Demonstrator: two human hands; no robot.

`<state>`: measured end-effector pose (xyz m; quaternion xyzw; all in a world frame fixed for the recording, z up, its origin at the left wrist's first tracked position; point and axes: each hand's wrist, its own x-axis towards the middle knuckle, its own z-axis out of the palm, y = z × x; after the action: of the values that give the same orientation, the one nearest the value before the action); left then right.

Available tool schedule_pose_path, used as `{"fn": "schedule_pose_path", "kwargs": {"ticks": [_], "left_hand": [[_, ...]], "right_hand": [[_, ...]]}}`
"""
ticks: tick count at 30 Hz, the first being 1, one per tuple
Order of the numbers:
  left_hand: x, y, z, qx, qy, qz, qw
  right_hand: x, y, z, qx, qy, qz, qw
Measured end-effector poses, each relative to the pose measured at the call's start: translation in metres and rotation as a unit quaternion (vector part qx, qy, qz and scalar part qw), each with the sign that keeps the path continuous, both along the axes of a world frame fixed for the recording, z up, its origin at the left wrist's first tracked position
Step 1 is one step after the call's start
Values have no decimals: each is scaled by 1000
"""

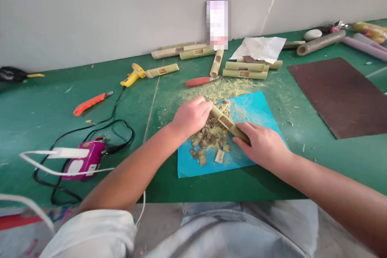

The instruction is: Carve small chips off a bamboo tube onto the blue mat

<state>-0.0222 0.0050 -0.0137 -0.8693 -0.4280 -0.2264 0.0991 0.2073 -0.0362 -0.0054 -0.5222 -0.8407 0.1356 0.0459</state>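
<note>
A bamboo tube (223, 119) with a rectangular slot cut in its side slants between my two hands. My left hand (193, 116) is closed round its far end, and my right hand (260, 140) grips the near end. Under it lies a blue sheet (260, 109), strewn with bamboo chips (208, 139) and pale shavings. Beyond the sheet rests a red-handled knife (202, 81), its blade pointing right.
Slotted bamboo tubes (244, 73) lie at the back beside white paper (260, 48) and an upright phone-like screen (217, 22). On the left are a yellow glue gun (133, 75), an orange cutter (92, 103) and a purple power strip (87, 157) with cords. A brown sheet (341, 96) lies right.
</note>
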Motion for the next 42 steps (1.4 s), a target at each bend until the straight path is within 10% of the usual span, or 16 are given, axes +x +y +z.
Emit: {"fn": "schedule_pose_path", "kwargs": {"ticks": [42], "left_hand": [[-5, 2, 1, -26, 18, -28, 999]], "right_hand": [[0, -2, -2, 19, -16, 19, 999]]}}
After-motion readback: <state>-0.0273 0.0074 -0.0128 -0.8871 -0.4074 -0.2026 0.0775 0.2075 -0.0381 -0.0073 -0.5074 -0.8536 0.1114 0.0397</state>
